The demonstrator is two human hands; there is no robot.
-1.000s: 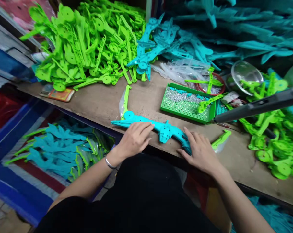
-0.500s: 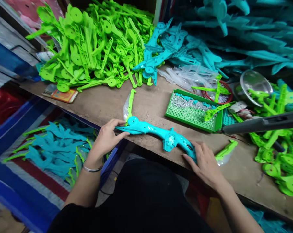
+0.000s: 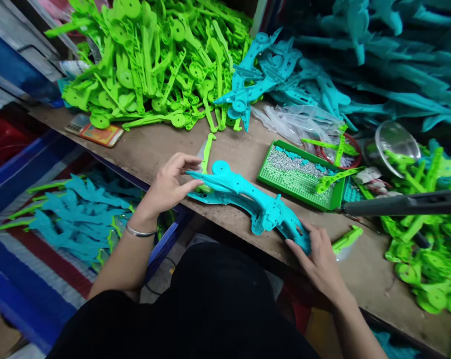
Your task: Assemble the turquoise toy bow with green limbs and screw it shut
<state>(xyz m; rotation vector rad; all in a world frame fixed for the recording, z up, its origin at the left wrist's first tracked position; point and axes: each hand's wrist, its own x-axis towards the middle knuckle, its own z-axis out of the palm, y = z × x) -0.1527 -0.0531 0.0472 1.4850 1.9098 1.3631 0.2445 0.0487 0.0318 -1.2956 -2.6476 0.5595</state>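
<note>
Lying along the bench's front edge is a turquoise bow-shaped plastic shell (image 3: 253, 194) in two halves. Its upper half is raised at the left end, leaving a gap above the lower half (image 3: 210, 199); toward the right the halves lie close together. My left hand (image 3: 167, 187) pinches the pointed left tip of the upper half between thumb and fingers. My right hand (image 3: 319, 262) is wrapped round the right end. Near the left end stands out a lime-green arm (image 3: 207, 152) with a clear piece beside it. Its lower end is partly hidden by the shell and my fingers.
Lime-green arms (image 3: 143, 65) and turquoise shells (image 3: 263, 70) are heaped behind. A green basket (image 3: 265, 175) holds small metal parts, near a dark tool (image 3: 405, 202). Another green arm (image 3: 347, 239) lies right. A blue-edged bin (image 3: 8, 172) of parts stands lower left.
My left hand has lifted the left end of the shell's upper half, opening a gap between the halves. My right hand still holds the right end. The view has shifted slightly.
</note>
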